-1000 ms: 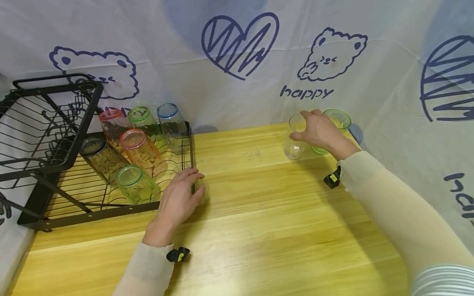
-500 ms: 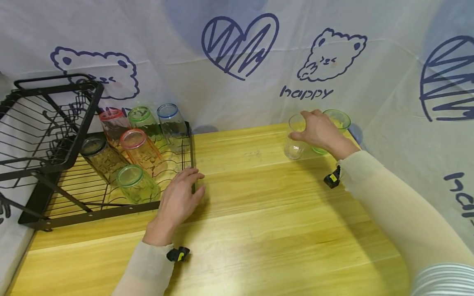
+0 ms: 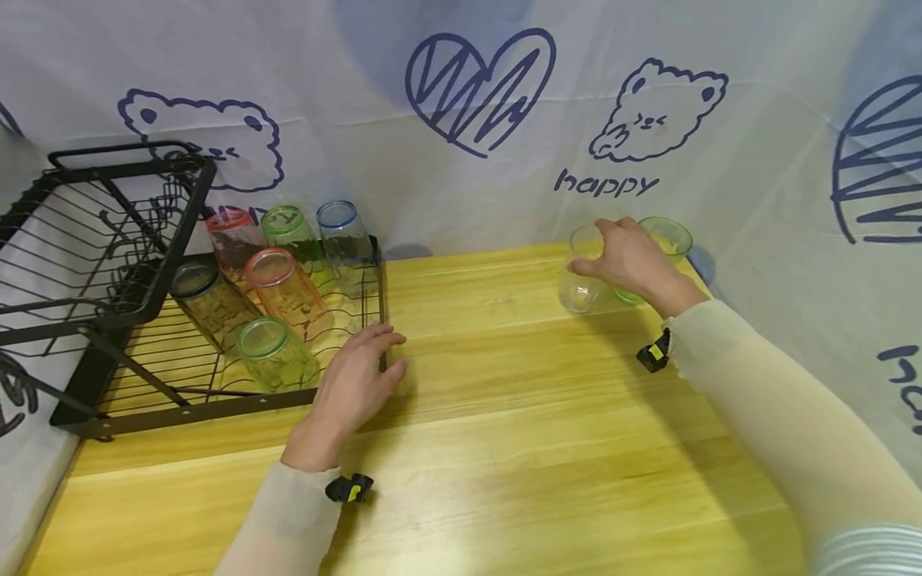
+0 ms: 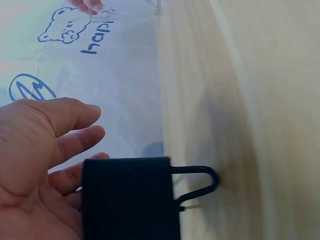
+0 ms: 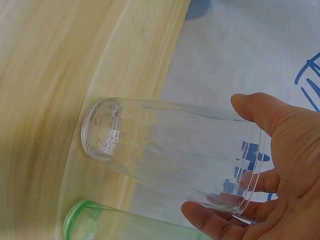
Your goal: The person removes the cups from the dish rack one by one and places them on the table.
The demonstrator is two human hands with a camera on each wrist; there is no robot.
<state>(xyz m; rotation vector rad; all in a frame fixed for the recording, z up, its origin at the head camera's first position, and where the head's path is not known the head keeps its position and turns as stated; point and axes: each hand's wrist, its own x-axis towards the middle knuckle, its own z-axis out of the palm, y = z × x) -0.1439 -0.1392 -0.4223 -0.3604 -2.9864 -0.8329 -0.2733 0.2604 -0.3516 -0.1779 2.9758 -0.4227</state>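
Note:
At the back right of the table, the right hand (image 3: 637, 260) grips a clear glass (image 3: 579, 292) near its rim, thumb on one side and fingers on the other. In the right wrist view the clear glass (image 5: 170, 150) stands upright on its base. A green-tinted glass (image 3: 666, 236) is just right of it, partly behind the hand. The left hand (image 3: 349, 392) hangs beside the rack's front right corner, fingers relaxed and loosely bent, holding nothing; whether it touches the rack's edge I cannot tell.
A black two-tier wire rack (image 3: 223, 410) stands on the left, with several upside-down glasses on its lower tier: blue-rimmed (image 3: 346, 240), green (image 3: 277, 356), red-rimmed (image 3: 288, 292) and dark (image 3: 216, 308) among them. A printed white cloth (image 3: 461, 200) hangs behind the wooden table (image 3: 504, 456).
The head view has shifted slightly, so the scene sits a little further right. Both hands keep their places, the right one still on the clear glass.

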